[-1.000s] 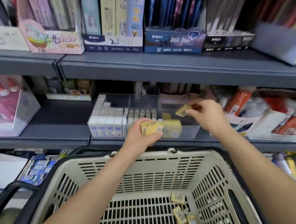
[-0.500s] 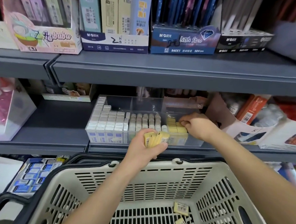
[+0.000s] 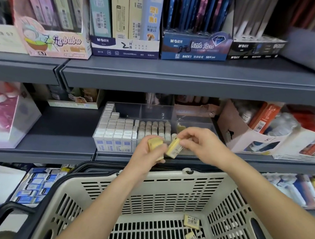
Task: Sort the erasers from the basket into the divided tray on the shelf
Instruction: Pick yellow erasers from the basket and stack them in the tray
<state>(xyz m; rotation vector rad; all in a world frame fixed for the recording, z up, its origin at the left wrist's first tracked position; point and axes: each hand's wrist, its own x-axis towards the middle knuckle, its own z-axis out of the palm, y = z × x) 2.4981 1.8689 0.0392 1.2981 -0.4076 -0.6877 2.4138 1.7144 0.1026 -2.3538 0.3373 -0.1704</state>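
A clear divided tray (image 3: 157,111) sits on the middle shelf. Its left compartment holds rows of white erasers (image 3: 115,132), the middle one small beige erasers (image 3: 154,128), and the right one a few yellow erasers partly hidden behind my hands. My left hand (image 3: 147,157) grips a small stack of yellow erasers (image 3: 155,143) in front of the tray. My right hand (image 3: 202,145) pinches one yellow eraser (image 3: 173,148) right beside that stack. Three more yellow erasers (image 3: 192,222) lie on the floor of the beige plastic basket (image 3: 145,192) below.
The upper shelf (image 3: 196,78) carries pen and pencil display boxes. A white carton of correction supplies (image 3: 252,135) stands right of the tray, a pink box (image 3: 3,114) far left. The basket's black handle (image 3: 5,210) lies at the lower left.
My right hand has come back out of the tray's right compartment to my left hand and now pinches one yellow eraser from the stack. My left hand has stayed in place.
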